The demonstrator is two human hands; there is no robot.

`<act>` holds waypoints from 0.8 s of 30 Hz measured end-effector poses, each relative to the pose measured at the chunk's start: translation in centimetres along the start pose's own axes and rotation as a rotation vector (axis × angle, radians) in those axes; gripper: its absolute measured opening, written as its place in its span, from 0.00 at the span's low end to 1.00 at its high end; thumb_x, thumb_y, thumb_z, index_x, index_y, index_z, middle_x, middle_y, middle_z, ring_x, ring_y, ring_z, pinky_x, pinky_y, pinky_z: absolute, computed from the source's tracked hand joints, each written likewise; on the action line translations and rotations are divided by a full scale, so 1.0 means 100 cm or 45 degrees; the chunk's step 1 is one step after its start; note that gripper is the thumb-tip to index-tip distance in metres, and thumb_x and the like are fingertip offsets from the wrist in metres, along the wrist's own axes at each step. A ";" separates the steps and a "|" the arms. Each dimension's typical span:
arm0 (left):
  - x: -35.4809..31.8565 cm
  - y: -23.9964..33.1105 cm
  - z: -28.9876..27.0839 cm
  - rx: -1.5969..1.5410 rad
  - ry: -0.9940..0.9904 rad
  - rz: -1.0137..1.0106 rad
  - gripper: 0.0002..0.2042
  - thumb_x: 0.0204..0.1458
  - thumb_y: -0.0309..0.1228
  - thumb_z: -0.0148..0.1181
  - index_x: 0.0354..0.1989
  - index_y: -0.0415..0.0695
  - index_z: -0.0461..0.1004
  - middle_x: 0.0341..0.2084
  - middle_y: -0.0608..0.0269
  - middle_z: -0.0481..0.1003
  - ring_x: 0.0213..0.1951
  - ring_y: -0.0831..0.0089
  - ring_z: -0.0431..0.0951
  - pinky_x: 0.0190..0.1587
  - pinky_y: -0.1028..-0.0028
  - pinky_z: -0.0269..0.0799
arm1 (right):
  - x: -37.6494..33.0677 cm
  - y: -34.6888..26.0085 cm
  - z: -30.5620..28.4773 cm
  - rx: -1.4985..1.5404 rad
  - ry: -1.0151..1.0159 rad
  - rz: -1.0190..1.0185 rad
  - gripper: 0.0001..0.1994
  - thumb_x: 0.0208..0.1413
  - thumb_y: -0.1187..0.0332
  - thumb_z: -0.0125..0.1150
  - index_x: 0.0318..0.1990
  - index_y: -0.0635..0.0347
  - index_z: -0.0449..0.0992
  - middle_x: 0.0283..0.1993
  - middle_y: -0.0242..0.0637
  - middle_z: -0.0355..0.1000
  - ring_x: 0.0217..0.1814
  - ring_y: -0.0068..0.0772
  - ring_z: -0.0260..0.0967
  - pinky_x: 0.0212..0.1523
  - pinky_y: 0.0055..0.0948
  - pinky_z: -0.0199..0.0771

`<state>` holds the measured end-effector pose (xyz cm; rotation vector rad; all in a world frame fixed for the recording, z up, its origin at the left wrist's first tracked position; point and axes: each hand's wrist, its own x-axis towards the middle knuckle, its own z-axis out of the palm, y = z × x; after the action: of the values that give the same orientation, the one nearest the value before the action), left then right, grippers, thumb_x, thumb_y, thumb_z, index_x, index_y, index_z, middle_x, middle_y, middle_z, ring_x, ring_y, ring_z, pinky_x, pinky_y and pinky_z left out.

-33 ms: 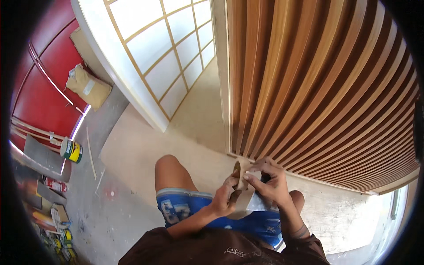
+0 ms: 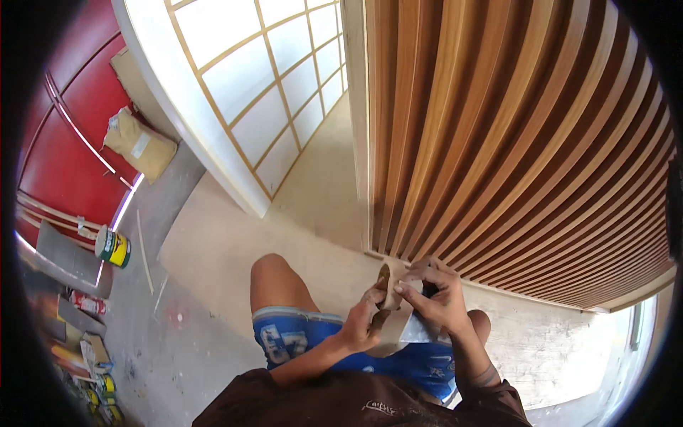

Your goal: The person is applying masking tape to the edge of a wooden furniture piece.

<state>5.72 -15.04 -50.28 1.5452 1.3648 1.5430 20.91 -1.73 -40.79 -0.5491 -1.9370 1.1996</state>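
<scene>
Over the blue shorts (image 2: 302,331), the person's left hand (image 2: 361,325) grips a beige tape roll (image 2: 389,277), while the right hand (image 2: 439,295) bends its thumb and fingers in at the roll's side, above a flat greyish piece (image 2: 418,329) I can't quite make out. Ahead runs a panel of brown wooden slats (image 2: 498,142); leftward stand a white gridded screen (image 2: 245,99), then a paper sack (image 2: 142,148) and a green-and-yellow tub (image 2: 116,249) near a red wall (image 2: 71,142).

Big slatted wood wall (image 2: 491,142) takes up most of the right side, with a white-and-tan gridded panel (image 2: 240,71) off to its left. Red wall (image 2: 78,135) on the far left. Floor (image 2: 206,349)'s grey and kinda spotted, pale wooden boarding (image 2: 206,235) covers part of it, and bright light (image 2: 583,356) blows out the lower right.
</scene>
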 end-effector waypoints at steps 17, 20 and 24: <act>0.039 0.008 -0.045 -0.158 -0.273 0.146 0.16 0.65 0.23 0.55 0.60 0.34 0.65 0.44 0.49 0.78 0.46 0.62 0.82 0.48 0.66 0.76 | 0.028 -0.058 0.008 -0.310 0.047 0.248 0.04 0.57 0.74 0.72 0.38 0.64 0.85 0.36 0.39 0.83 0.40 0.28 0.81 0.40 0.29 0.79; 0.050 0.016 -0.054 -0.241 -0.336 0.059 0.16 0.66 0.23 0.54 0.60 0.34 0.65 0.41 0.49 0.78 0.43 0.62 0.82 0.46 0.66 0.76 | 0.035 -0.074 0.014 -0.383 0.113 0.283 0.05 0.59 0.72 0.71 0.38 0.64 0.82 0.34 0.33 0.78 0.35 0.20 0.74 0.36 0.24 0.73; 0.063 0.021 -0.063 -0.327 -0.282 0.046 0.16 0.68 0.30 0.53 0.58 0.32 0.66 0.36 0.51 0.79 0.37 0.66 0.81 0.43 0.69 0.76 | 0.049 -0.064 0.028 -0.302 0.260 0.421 0.07 0.60 0.71 0.71 0.39 0.65 0.81 0.32 0.31 0.77 0.31 0.13 0.69 0.32 0.19 0.68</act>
<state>-0.82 -11.66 -44.79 1.5335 0.9808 1.4545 15.93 -2.83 -33.94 -1.1089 -1.8692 1.0647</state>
